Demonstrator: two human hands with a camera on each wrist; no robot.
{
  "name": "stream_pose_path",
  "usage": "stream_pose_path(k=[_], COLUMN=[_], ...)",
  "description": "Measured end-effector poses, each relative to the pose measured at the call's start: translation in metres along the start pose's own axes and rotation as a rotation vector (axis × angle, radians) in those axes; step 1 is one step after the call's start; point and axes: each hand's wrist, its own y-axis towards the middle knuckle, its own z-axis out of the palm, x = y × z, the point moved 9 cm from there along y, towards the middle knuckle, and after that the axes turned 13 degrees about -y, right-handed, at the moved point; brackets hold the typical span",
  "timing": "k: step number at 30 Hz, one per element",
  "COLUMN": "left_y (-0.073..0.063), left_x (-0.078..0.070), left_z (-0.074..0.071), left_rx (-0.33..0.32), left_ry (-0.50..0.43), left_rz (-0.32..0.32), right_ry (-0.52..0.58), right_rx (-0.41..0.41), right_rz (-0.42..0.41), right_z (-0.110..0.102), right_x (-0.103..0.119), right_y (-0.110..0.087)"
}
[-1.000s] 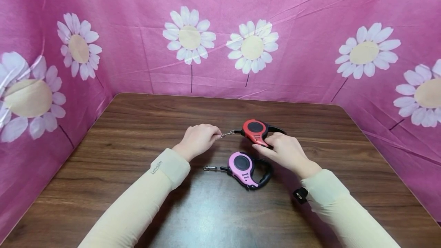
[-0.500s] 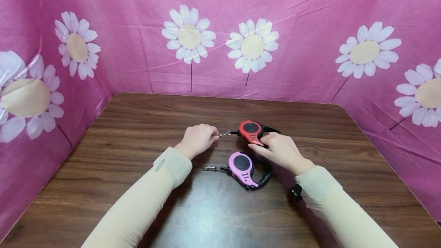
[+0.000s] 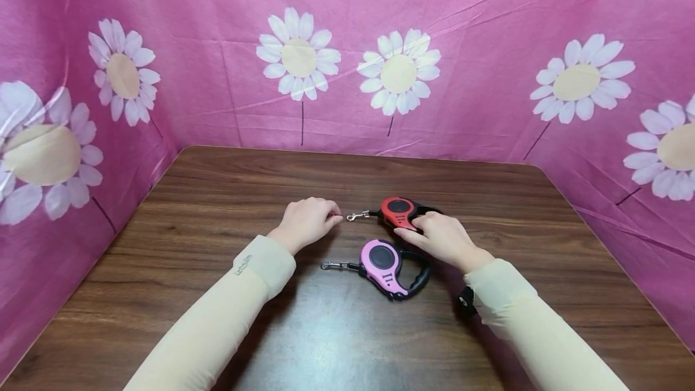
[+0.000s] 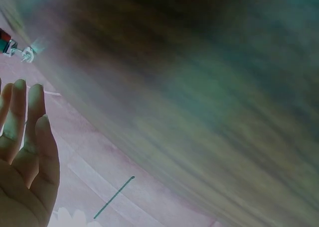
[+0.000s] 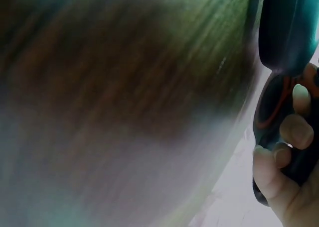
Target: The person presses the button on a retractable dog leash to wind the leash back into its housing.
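Toward the back of the table lies a red and black retractable dog leash [image 3: 395, 207], its metal clip [image 3: 357, 216] pointing left. My right hand [image 3: 445, 237] grips the leash at its handle side; the fingers curl round it in the right wrist view. Just left of the clip is my left hand [image 3: 309, 221], holding nothing. The left wrist view shows its fingers [image 4: 36, 102] loosely extended, apart from the clip [image 4: 27, 54]. Nearer to me, a pink and black retractable leash [image 3: 382, 264] lies flat, its clip [image 3: 333, 265] also pointing left.
Both leashes are on a brown wood-grain table [image 3: 217, 198]. Pink cloth [image 3: 347, 125] printed with white daisies surrounds its back and sides. The pink leash lies between my forearms, close to the right hand.
My left fingers have let go of the red leash's clip and moved slightly left. The red leash has shifted a little nearer to me with the right hand; the pink one stays put.
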Motion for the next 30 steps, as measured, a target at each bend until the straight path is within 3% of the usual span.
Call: stream_pose_path(k=[6, 19, 30], left_y=[-0.006, -0.025, -0.032], left_x=[0.005, 0.015, 0.020], left_z=[-0.004, -0.019, -0.028], left_rx=[0.005, -0.001, -0.007], left_ry=[-0.003, -0.019, -0.036], left_rz=[-0.021, -0.024, -0.028], right_ry=[0.010, 0.031, 0.022], right_rx=[0.062, 0.114, 0.115], right_rz=[0.012, 0.048, 0.096], right_z=[0.007, 0.014, 0.012], right_x=[-0.002, -0.010, -0.013], right_y=[0.001, 0.001, -0.003])
